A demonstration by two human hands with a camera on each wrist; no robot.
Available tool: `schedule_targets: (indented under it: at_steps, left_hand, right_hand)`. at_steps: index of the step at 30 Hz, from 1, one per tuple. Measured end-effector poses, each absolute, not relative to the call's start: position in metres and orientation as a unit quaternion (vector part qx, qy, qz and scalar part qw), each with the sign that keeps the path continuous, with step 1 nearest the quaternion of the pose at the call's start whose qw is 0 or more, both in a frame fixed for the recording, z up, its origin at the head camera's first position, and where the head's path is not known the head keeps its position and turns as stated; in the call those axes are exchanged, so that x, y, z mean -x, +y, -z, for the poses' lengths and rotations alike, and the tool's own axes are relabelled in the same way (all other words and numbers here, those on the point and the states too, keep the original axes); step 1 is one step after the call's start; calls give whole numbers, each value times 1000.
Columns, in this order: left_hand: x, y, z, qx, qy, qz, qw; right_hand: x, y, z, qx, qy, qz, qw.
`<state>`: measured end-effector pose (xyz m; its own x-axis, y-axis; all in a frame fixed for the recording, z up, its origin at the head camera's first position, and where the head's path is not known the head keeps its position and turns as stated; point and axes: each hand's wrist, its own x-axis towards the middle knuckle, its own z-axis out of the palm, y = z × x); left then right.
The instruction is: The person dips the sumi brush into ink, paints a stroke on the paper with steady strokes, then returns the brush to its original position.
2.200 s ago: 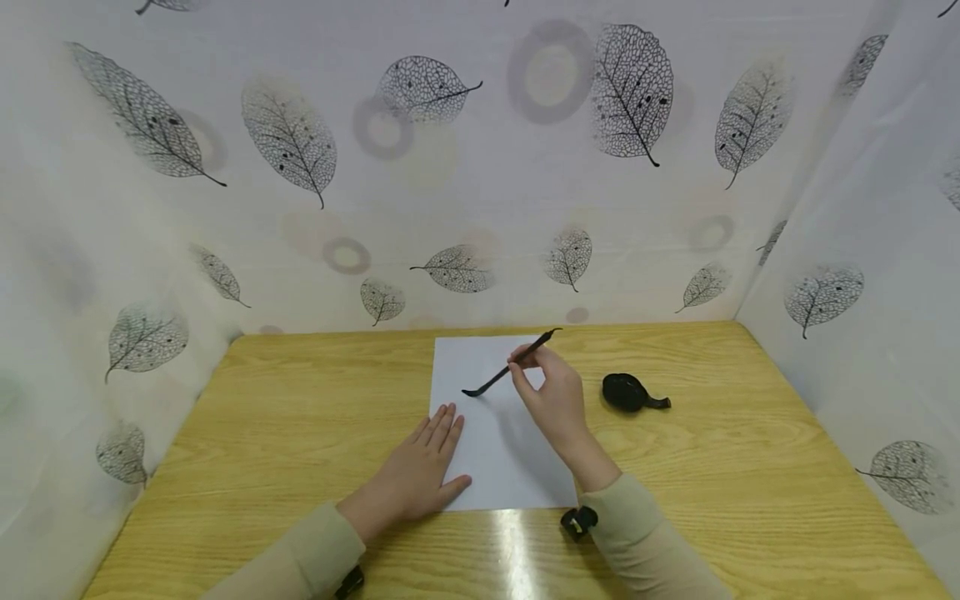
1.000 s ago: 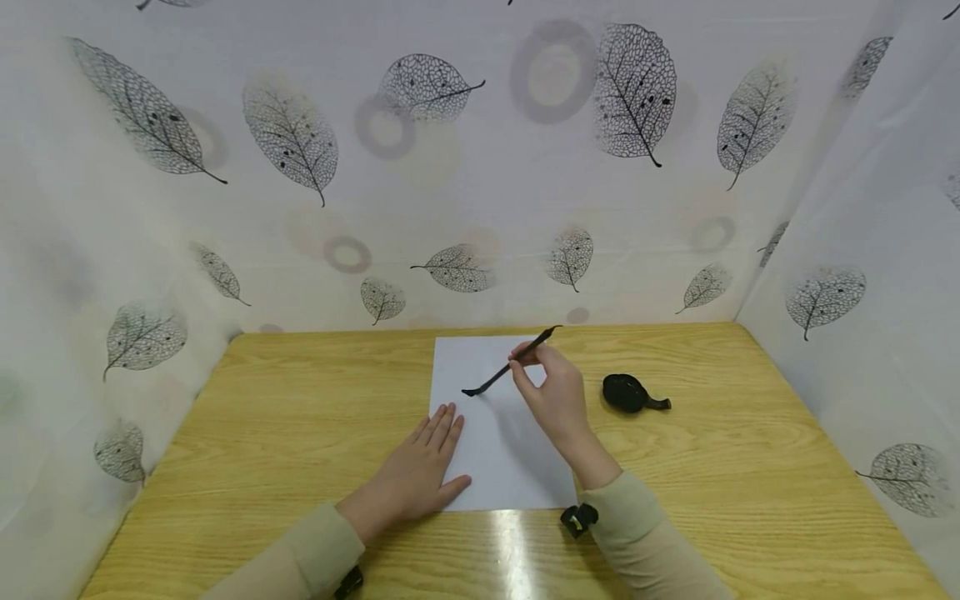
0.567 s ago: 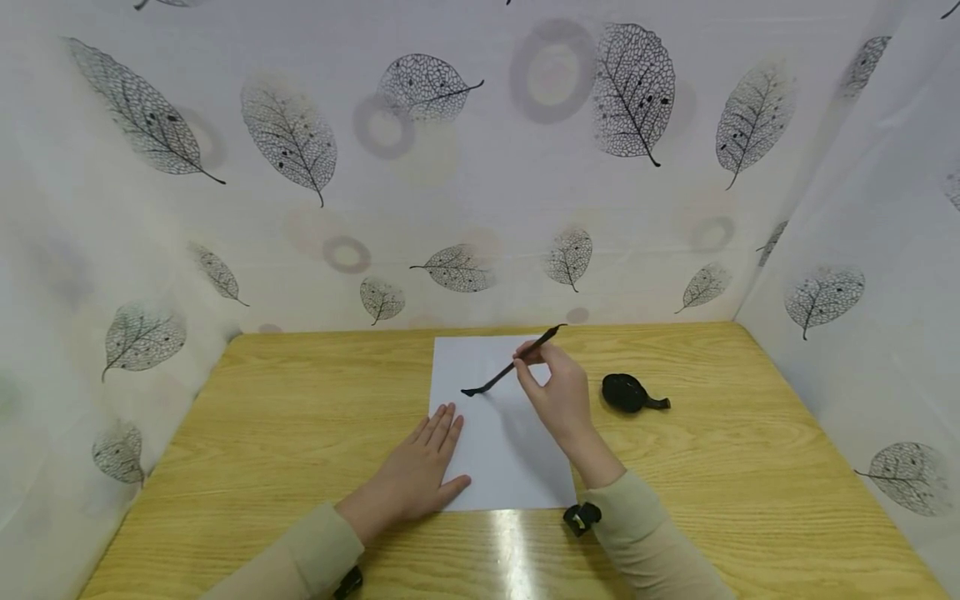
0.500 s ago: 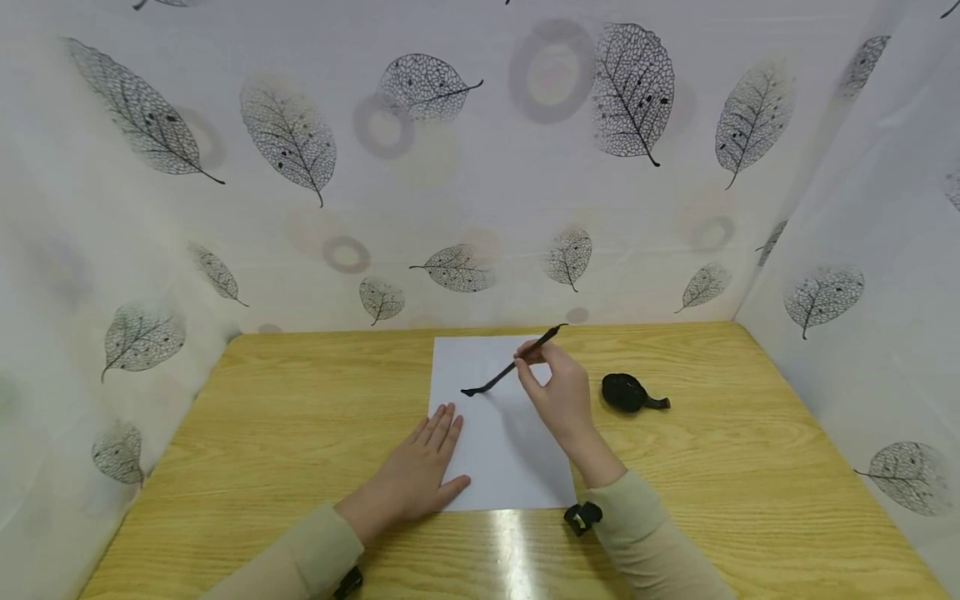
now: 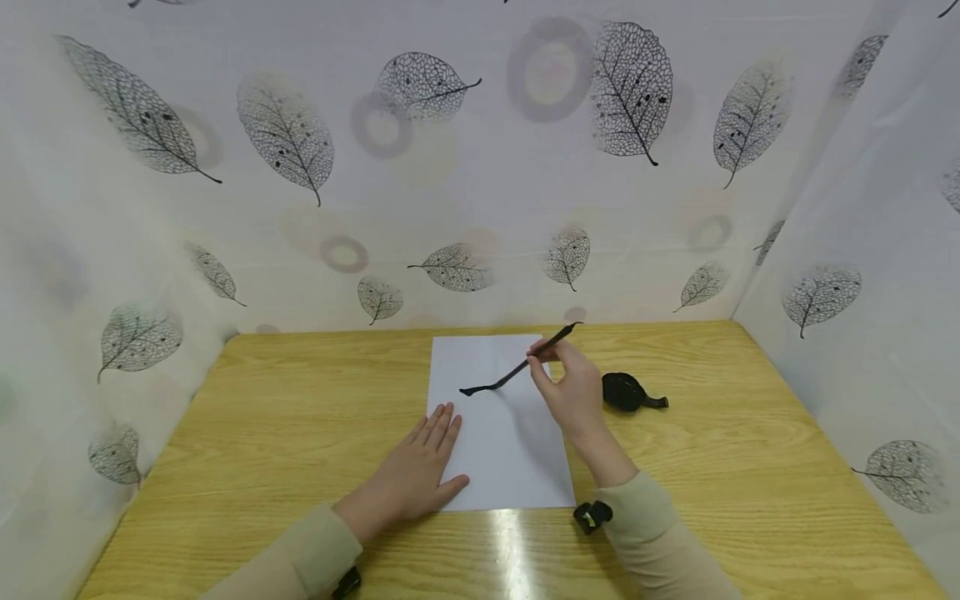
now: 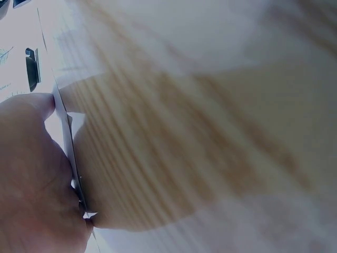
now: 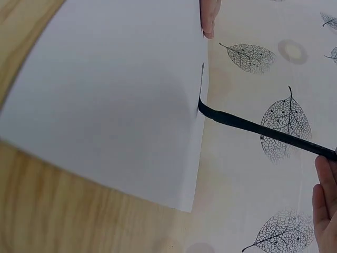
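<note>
Head view: I see a white sheet of paper (image 5: 510,475) lying on the wood-grain table (image 5: 300,417). The left hand (image 5: 408,479) lies across its left edge, fingers straight, gripping nothing. The right hand (image 5: 573,392) pinches a slanted ink brush (image 5: 512,374) between thumb and fingers; its tip meets a short black stroke (image 5: 476,389). A black dish (image 5: 625,392) with a stubby handle sits near that hand, to its right.

Left wrist view: left hand at the paper's edge; blur hides finer detail.

Right wrist view: I note the brush's bent tip touching the paper.
</note>
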<state>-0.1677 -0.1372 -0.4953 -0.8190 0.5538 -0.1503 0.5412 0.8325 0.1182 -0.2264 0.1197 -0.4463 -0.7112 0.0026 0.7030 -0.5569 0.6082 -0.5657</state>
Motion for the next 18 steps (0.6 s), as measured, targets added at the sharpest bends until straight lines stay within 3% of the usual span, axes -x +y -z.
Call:
schedule_targets:
  at_steps: [18]
  left_hand:
    - [167,-136,491,-291,951,-31,96]
  right_hand:
    - [224,147,446,-144,-834,-399,352]
